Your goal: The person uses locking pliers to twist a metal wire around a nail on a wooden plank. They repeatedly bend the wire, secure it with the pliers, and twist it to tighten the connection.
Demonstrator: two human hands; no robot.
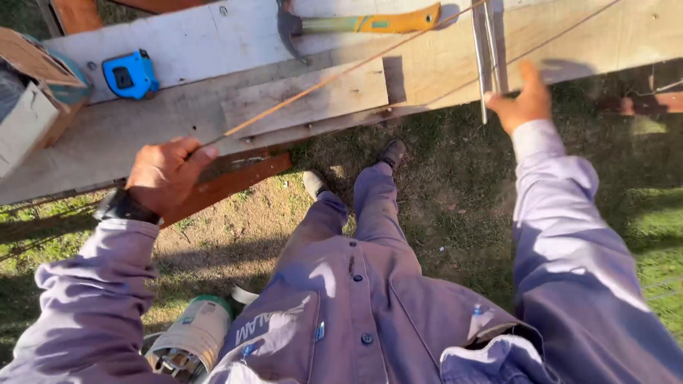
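Observation:
My left hand (pixel 165 175) pinches the near end of a long thin rod (pixel 341 74) that runs up and to the right across the wooden workbench (pixel 441 64). My right hand (pixel 523 99) reaches to the bench's near edge, its fingers at a bundle of thin metal rods (pixel 486 50) lying across the planks; whether it grips them I cannot tell. A loose wooden board (pixel 306 103) lies under the long rod. I stand on the grass in purple work clothes.
A blue tape measure (pixel 129 74) sits at the bench's left. A hammer with a yellow handle (pixel 370 23) lies at the far side. A cardboard box (pixel 28 92) is at the far left. A gas canister (pixel 192 338) stands on the ground by my left leg.

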